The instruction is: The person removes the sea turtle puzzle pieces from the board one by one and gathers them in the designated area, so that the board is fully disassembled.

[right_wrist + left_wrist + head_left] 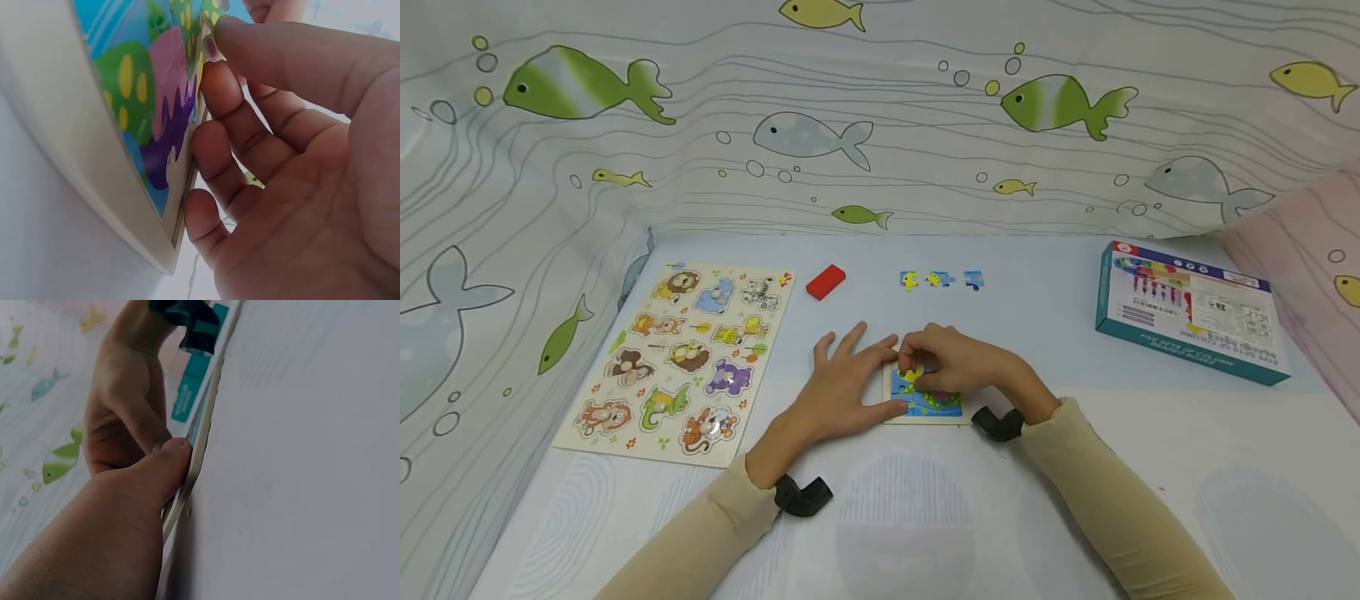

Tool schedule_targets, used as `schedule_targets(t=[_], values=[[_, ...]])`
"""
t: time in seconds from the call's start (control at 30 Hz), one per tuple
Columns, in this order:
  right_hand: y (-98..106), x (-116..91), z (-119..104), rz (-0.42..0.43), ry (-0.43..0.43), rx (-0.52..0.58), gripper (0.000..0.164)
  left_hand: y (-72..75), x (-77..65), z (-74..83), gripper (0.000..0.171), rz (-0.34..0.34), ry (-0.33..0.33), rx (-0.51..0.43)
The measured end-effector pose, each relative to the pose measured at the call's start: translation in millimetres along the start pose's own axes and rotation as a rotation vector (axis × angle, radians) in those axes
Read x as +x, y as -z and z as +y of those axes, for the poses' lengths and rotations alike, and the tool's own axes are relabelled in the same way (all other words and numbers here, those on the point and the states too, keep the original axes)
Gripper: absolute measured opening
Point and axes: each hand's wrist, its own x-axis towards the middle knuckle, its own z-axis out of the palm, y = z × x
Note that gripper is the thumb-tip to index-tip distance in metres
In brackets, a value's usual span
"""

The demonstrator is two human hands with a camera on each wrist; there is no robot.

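Note:
A small jigsaw puzzle in a wooden frame (925, 421) lies between the hands. Its blue, green, pink and purple picture (172, 69) is partly assembled, with a bare patch of backing near one corner in the right wrist view. My left hand (850, 387) lies spread at the frame's left side, its thumb (169, 465) resting on the edge. Above the puzzle, my right hand (951, 358) pinches a small puzzle piece (211, 49) between thumb and fingertips, over the picture. Those fingers hide the puzzle's upper part in the head view.
Several loose puzzle pieces (937, 279) lie in a row behind the puzzle. A red block (825, 282) is left of them. An animal peg board (700, 408) lies at the left, and a teal-edged box (1195, 312) at the right. A fish-patterned sheet (925, 183) hangs behind.

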Motion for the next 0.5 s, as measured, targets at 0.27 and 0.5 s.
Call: schedule_targets(t=[0.27,0.5], values=[[0.3,0.8,-2.3,0.001,0.001,0.077,0.012,0.0,0.0,0.7,0.069,0.004,0.002,-0.011],[0.2,1.2,2.0,-0.01,0.026,0.207,0.006,0.1,-0.8,0.7,0.07,0.005,0.003,-0.019]])
